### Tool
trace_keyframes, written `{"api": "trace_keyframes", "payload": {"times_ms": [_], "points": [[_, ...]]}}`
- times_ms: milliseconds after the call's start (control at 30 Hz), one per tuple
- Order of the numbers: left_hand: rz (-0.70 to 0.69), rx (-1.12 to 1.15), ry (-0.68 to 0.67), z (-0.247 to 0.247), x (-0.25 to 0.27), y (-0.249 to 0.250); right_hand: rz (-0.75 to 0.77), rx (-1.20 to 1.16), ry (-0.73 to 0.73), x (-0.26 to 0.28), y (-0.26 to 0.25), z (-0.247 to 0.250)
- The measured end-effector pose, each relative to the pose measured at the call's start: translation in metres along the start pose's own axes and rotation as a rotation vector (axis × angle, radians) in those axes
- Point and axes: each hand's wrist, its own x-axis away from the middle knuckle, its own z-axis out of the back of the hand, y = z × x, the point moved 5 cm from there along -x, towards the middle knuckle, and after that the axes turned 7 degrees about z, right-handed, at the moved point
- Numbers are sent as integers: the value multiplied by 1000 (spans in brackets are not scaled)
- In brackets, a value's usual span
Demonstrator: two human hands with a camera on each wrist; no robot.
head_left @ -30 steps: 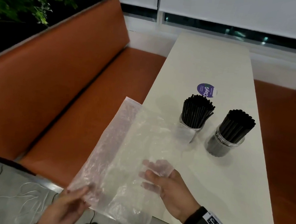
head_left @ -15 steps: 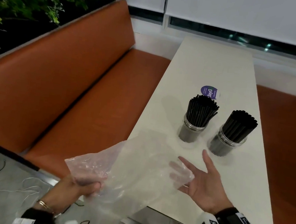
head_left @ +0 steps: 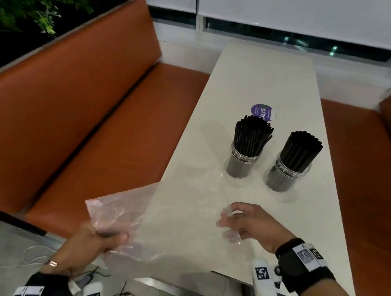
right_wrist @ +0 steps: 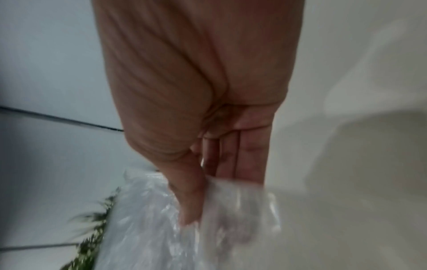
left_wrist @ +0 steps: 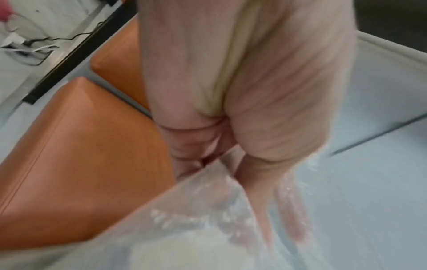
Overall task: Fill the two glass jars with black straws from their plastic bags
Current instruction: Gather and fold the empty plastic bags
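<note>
Straws (head_left: 253, 136) are standing packed in both jars (head_left: 242, 162) mid-table, beyond the hands. An empty bag (head_left: 166, 228) is stretching crosswise between them: the left hand (head_left: 100, 242) is clenching one end, the right hand (head_left: 251, 223) is pinching the other.

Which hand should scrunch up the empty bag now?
Probably the left hand: it already grips a bunched corner of the empty plastic bag, while the right hand only pinches its edge.

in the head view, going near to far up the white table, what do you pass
Clear empty plastic bag held by both hands → left glass jar of black straws → round purple sticker → bare far end of the white table
</note>
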Motion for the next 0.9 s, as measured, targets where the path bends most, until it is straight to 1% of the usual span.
{"api": "trace_keyframes", "payload": {"times_ms": [100,167,267,333,367,433,500,567,633,700,733,800,833,867,900], "points": [[-16,209,54,4,-10,-11,-26,6,-87,-2,-1,4],[-26,302,48,4,-10,-13,-35,-3,-112,-3,-1,5],[-54,351,20,6,-6,-13,8,-30,-59,-5,0,11],[-4,402,35,13,-13,-25,34,-41,-11,-8,1,17],[17,462,17,14,-15,-28,35,-49,-2,-9,1,17],[49,613,-78,12,-14,-27,40,-50,-10,-12,0,17],[74,814,-176,6,-6,-20,45,-13,-46,-13,-2,16],[81,914,-193,1,3,-15,35,35,-106,-16,-4,13],[88,874,-225,-8,9,-12,11,117,-148,-22,-4,12],[117,825,-264,-15,8,-20,7,232,-171,-27,-5,12],[159,844,-269,-17,7,-26,10,277,-182,-30,-6,12],[291,930,-275,-19,2,-41,13,334,-217,-36,-7,11],[345,968,-315,-21,1,-47,12,349,-232,-38,-7,11],[368,973,-352,-21,1,-51,12,358,-247,-40,-8,11],[363,928,-382,-23,2,-51,6,368,-260,-43,-9,10]]}}
